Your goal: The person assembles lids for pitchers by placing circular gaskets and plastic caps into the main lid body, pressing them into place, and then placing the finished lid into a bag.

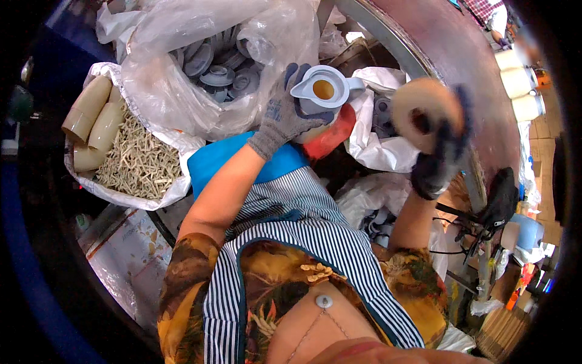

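Note:
My left hand (285, 115), in a grey glove, is wrapped round the side of a pale blue jug (333, 85). The jug's spout points left and its handle right, and an amber-coloured round shows inside its mouth. Just below it lies something red and smooth (330, 134), partly covered. To the right, my right hand (445, 151), in a dark glove, grips a tan, ring-shaped roll (409, 109) with a dark hole. It looks like a roll of tape, but motion blurs both roll and fingers. The roll is held apart from the jug.
A clear plastic bag (182, 91) of grey-blue lids (217, 76) stands ahead. At left, a white sack (130, 197) holds small tan pieces (136, 158) and cream cylinders (85, 118). Another white bag (388, 155) has dark grey parts. A curved metal-edged table (448, 48) bounds the right.

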Demonstrator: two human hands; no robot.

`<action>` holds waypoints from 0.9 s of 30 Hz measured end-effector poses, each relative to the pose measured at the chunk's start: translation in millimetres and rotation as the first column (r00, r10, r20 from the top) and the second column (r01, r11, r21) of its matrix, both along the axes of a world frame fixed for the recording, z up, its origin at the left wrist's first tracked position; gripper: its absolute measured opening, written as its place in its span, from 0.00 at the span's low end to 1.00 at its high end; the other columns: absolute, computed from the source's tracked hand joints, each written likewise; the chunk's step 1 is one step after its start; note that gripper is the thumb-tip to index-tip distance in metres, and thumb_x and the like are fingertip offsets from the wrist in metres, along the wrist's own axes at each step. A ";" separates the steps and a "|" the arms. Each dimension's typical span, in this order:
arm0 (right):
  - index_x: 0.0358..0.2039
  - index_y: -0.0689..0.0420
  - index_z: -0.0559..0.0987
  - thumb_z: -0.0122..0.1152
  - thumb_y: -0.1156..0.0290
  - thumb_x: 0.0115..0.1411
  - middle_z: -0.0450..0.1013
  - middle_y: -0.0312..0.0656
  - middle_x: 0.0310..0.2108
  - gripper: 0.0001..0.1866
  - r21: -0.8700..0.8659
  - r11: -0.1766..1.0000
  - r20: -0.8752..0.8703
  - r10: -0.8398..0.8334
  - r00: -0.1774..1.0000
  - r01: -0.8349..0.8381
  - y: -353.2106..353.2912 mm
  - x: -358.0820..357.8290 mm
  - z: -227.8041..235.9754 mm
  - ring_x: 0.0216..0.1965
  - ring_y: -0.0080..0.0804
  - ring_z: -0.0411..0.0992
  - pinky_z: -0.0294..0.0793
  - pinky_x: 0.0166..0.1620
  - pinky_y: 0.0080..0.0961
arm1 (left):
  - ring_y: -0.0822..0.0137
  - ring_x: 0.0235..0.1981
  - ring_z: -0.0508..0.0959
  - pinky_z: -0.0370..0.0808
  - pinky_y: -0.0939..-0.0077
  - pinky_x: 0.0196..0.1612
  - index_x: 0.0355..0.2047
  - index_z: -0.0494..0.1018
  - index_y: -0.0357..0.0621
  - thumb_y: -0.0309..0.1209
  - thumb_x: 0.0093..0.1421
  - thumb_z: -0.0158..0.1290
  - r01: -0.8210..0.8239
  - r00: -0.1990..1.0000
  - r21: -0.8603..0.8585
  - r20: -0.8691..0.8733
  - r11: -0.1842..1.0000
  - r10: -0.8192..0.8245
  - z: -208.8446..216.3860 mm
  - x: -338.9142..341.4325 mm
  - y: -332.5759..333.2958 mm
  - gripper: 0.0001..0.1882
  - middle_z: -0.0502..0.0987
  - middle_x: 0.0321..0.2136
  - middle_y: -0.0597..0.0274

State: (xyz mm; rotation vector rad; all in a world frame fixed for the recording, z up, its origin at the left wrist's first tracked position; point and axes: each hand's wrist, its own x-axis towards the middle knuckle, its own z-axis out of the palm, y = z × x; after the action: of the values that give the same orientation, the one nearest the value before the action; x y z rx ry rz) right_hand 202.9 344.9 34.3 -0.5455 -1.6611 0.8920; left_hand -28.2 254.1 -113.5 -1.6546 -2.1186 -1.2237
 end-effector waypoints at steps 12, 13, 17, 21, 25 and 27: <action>0.46 0.59 0.78 0.61 0.67 0.63 0.79 0.43 0.41 0.14 0.186 0.975 -0.050 0.132 0.990 -0.121 59.5 -107.0 19.9 0.39 0.32 0.80 0.78 0.41 0.24 | 0.41 0.65 0.57 0.50 0.46 0.67 0.66 0.55 0.45 0.68 0.41 0.60 0.056 0.994 -0.180 0.107 0.982 -0.037 9.1 1.4 -12.3 0.59 0.59 0.63 0.47; 0.46 0.58 0.78 0.61 0.65 0.63 0.79 0.42 0.39 0.14 0.306 0.950 0.148 0.025 0.989 -0.070 69.8 -115.5 0.6 0.37 0.32 0.80 0.78 0.40 0.24 | 0.41 0.64 0.57 0.50 0.46 0.67 0.66 0.55 0.44 0.68 0.41 0.60 0.068 0.995 -0.151 0.086 0.986 -0.055 4.4 2.3 -9.6 0.60 0.59 0.63 0.46; 0.50 0.56 0.77 0.62 0.59 0.61 0.80 0.39 0.33 0.20 0.096 0.982 0.620 0.066 0.782 -0.160 51.7 -120.4 7.0 0.31 0.30 0.78 0.76 0.39 0.25 | 0.41 0.63 0.60 0.53 0.47 0.66 0.65 0.55 0.40 0.68 0.40 0.61 -0.019 0.996 -0.171 -0.089 0.985 0.003 14.0 4.6 -9.2 0.61 0.60 0.62 0.42; 0.52 0.66 0.73 0.57 0.64 0.64 0.74 0.46 0.45 0.21 -0.304 0.941 -0.124 0.116 0.985 -0.149 19.8 -65.8 -0.4 0.45 0.32 0.74 0.75 0.48 0.29 | 0.41 0.59 0.64 0.63 0.49 0.60 0.64 0.56 0.36 0.66 0.42 0.61 -0.029 0.999 -0.221 0.024 0.975 0.035 48.3 -26.6 -33.1 0.60 0.61 0.59 0.38; 0.53 0.66 0.73 0.55 0.60 0.67 0.72 0.47 0.52 0.23 -0.135 0.989 0.266 -0.018 0.964 0.055 61.9 12.7 -107.5 0.51 0.36 0.70 0.66 0.57 0.32 | 0.48 0.54 0.70 0.69 0.52 0.53 0.51 0.69 0.35 0.60 0.54 0.54 0.071 0.996 0.147 -0.062 0.987 -0.062 133.1 15.8 8.6 0.39 0.73 0.49 0.48; 0.57 0.62 0.69 0.57 0.59 0.65 0.71 0.49 0.53 0.26 -0.124 0.989 0.499 -0.003 0.867 0.075 47.8 6.4 -151.9 0.52 0.38 0.70 0.66 0.57 0.31 | 0.47 0.45 0.76 0.70 0.52 0.49 0.44 0.75 0.40 0.57 0.56 0.52 -0.080 0.988 -0.337 -0.154 0.938 0.029 132.2 32.5 36.0 0.31 0.77 0.43 0.49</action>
State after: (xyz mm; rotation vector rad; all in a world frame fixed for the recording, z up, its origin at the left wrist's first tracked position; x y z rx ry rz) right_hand 209.3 392.7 -117.6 -0.9680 -2.0497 0.8890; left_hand 4.3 290.1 18.6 -1.7388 -2.3656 -0.7187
